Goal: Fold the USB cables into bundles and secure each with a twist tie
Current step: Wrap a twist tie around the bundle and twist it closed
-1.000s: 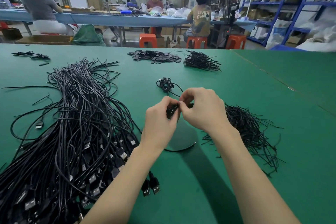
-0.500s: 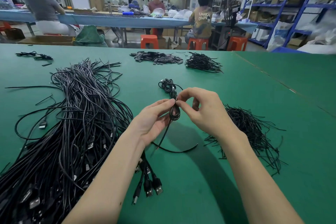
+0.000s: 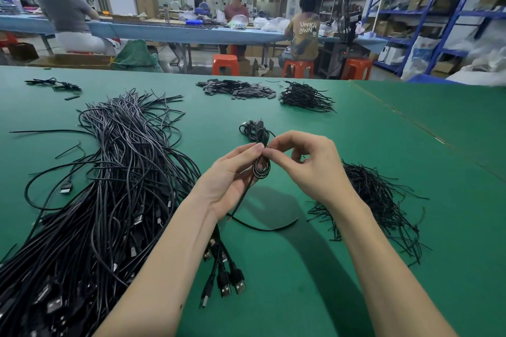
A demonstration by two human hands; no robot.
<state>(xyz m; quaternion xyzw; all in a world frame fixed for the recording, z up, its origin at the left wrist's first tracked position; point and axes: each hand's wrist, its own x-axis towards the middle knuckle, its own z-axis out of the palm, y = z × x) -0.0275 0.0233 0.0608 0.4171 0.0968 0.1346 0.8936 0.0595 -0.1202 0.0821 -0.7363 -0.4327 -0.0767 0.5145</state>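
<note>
Green table [image 3: 410, 145], seamed on the right. Spread over its left side, a big heap of loose black USB cables [image 3: 109, 186], plugs toward the near edge. At right, near the middle, a tangled pile of black twist ties [image 3: 383, 205]. Beyond the centre, one small coiled cable bundle [image 3: 250, 128]. At the far edge, a flat pile of small dark pieces [image 3: 235, 89], and just beside it on the right a heap of short black wires [image 3: 306, 97]. Far left, a few stray black cables [image 3: 53, 83]. Centre front, one loose cable end [image 3: 268, 227] curved across the cloth.
</note>
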